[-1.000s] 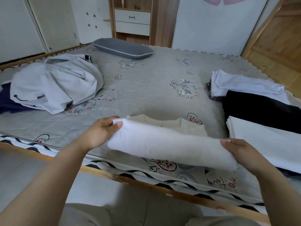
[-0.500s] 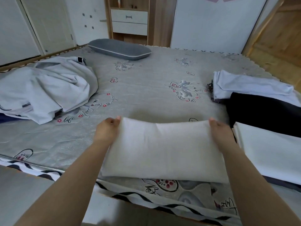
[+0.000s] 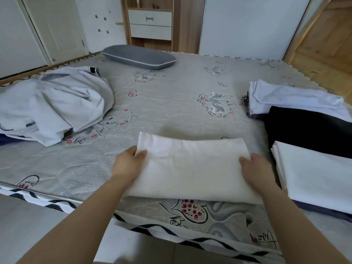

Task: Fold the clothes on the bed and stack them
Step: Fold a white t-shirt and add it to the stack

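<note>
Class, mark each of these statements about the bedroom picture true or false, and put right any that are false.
1. Both hands grip the folded white garment, the left hand and right hand at opposite ends. True.
2. The grey pillow lies on the folded garment. False: it lies at the bed's far side.
3. An unfolded pale grey heap lies to the left. True.
4. The black garment lies to the left. False: it is on the right.

Soft, even daylight filled the room; shadows were faint, edges bowed from the wide lens, and detail looked slightly smeared.
</note>
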